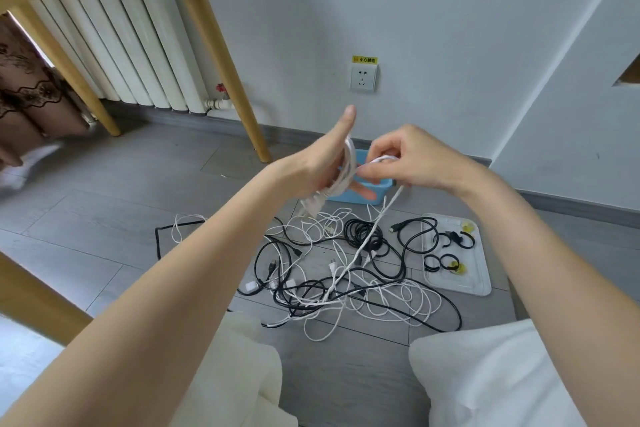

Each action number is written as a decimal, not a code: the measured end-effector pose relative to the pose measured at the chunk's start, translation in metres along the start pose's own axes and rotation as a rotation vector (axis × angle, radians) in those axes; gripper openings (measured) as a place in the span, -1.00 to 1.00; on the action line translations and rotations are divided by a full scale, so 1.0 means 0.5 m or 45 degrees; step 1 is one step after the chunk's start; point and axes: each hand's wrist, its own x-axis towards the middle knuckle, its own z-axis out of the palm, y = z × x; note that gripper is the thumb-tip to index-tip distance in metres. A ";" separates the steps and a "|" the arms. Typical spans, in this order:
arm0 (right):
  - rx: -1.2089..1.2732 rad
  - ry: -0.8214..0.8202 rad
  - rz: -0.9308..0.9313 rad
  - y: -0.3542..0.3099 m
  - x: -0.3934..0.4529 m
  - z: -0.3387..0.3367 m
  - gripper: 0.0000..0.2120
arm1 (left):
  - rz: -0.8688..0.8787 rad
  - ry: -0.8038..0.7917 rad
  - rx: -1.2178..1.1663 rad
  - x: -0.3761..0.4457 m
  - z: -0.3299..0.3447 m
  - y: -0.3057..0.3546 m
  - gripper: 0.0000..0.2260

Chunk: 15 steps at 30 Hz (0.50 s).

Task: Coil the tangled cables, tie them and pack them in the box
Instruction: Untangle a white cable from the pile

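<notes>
Coiling step in hand: left hand (323,163) grips the white coil (346,170); right hand (405,158) pinches the cable's free run (367,243). Next wrap needs slack freed from the tangle (346,281).

Grey plank floor (104,204), white wall (450,28) w/ socket (363,78), radiator (131,45), wooden table legs (214,55).

The hands (325,163) cover most of the blue box (377,189), leaving only its near rim and a corner showing. In the tangle (346,274) on the floor, cables cross so thickly that no single one can be followed. The ties on the tray (481,284) are too small to make out.
</notes>
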 end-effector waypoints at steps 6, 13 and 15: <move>0.241 -0.009 -0.070 0.001 -0.009 -0.018 -0.82 | 0.074 -0.404 0.194 -0.031 0.027 0.026 -0.42; 0.306 -0.043 0.021 0.018 0.003 -0.014 -0.61 | -0.046 -0.508 0.239 -0.040 -0.018 0.041 -0.78; 0.445 -0.020 -0.057 0.016 0.008 -0.009 -0.48 | -0.014 -0.570 0.090 -0.042 -0.031 0.045 -0.75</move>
